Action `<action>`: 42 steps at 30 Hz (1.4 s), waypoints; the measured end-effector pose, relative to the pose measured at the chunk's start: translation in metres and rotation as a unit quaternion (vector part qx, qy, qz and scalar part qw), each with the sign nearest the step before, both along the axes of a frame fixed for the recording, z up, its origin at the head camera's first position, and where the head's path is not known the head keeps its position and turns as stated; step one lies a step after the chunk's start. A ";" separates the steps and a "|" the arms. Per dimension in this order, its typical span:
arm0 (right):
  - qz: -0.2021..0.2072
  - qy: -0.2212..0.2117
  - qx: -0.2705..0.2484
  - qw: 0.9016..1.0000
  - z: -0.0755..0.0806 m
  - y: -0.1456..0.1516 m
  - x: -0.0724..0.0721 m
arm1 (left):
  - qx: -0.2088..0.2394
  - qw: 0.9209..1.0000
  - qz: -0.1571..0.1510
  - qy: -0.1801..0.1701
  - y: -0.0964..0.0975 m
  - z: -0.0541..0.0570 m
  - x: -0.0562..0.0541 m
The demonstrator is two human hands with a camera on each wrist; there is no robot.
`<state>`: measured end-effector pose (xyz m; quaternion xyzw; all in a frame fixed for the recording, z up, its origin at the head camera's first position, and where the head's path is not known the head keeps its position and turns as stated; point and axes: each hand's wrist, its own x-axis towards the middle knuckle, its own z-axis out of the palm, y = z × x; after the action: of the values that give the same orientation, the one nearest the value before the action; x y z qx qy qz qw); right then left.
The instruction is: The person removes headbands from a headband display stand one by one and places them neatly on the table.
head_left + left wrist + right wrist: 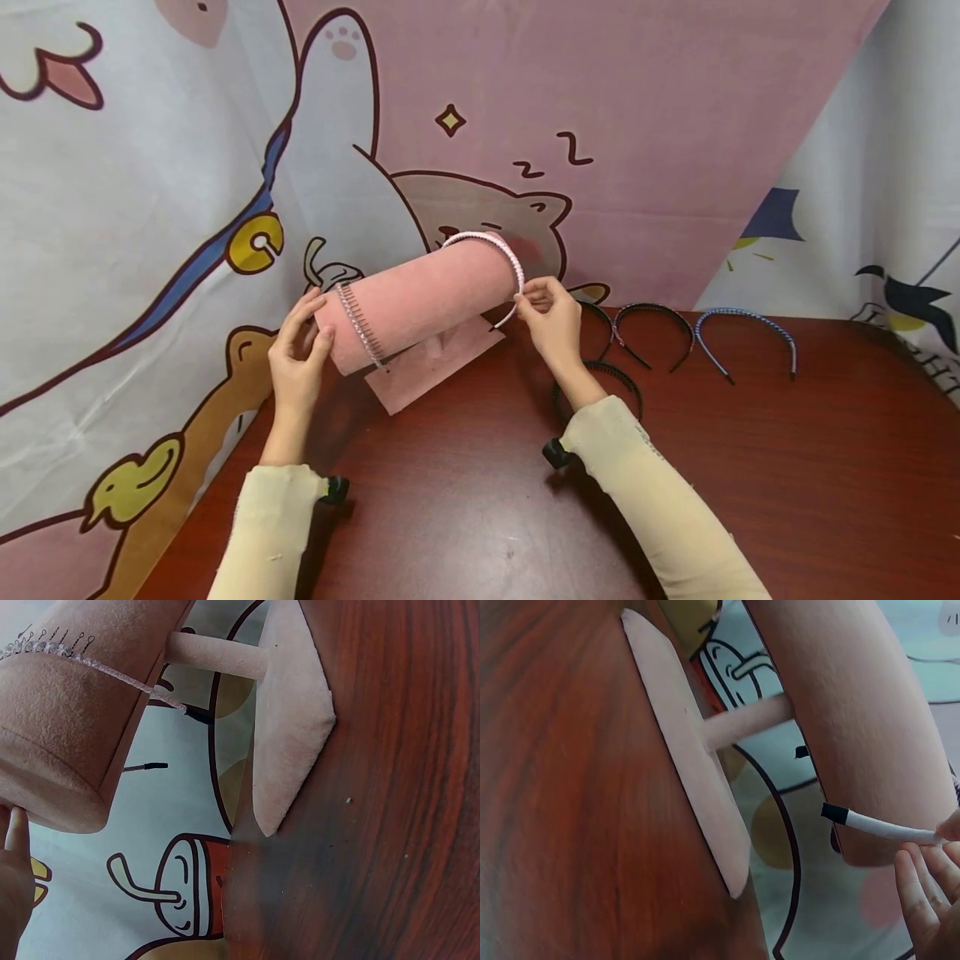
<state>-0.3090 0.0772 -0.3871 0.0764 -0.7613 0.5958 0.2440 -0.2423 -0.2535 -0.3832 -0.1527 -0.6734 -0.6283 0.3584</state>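
Note:
A pink fabric-covered headband stand stands tilted across the table, its padded roll on a short post above a flat base. My left hand holds the left end of the roll between thumb and fingers. Near that end, a beaded headband with comb teeth sits around the roll. At the far right end, my right hand pinches a pale pink-white headband by its near arm. This headband arches over the roll, and its black-tipped end hangs below my fingers.
Right of the stand, several headbands lie on the dark red wooden table: a blue one, a dark patterned one and black ones partly behind my right arm. A cartoon-printed cloth hangs close behind and to the left.

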 end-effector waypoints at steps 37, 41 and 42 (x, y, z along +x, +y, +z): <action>-0.042 -0.080 -0.125 0.988 -0.009 0.053 -0.033 | 0.019 1.000 0.001 0.003 0.003 -0.002 -0.003; -0.043 -0.080 -0.117 0.989 -0.009 0.067 -0.027 | 0.019 1.000 0.001 0.004 0.001 -0.001 -0.002; -0.042 -0.080 -0.116 0.989 -0.008 0.071 -0.026 | 0.018 1.000 0.000 0.003 0.001 -0.001 -0.002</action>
<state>-0.3347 0.1485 -0.3955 -0.0327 -0.7064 0.6737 0.2146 -0.2442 -0.2523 -0.3843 -0.1482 -0.6605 -0.6401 0.3634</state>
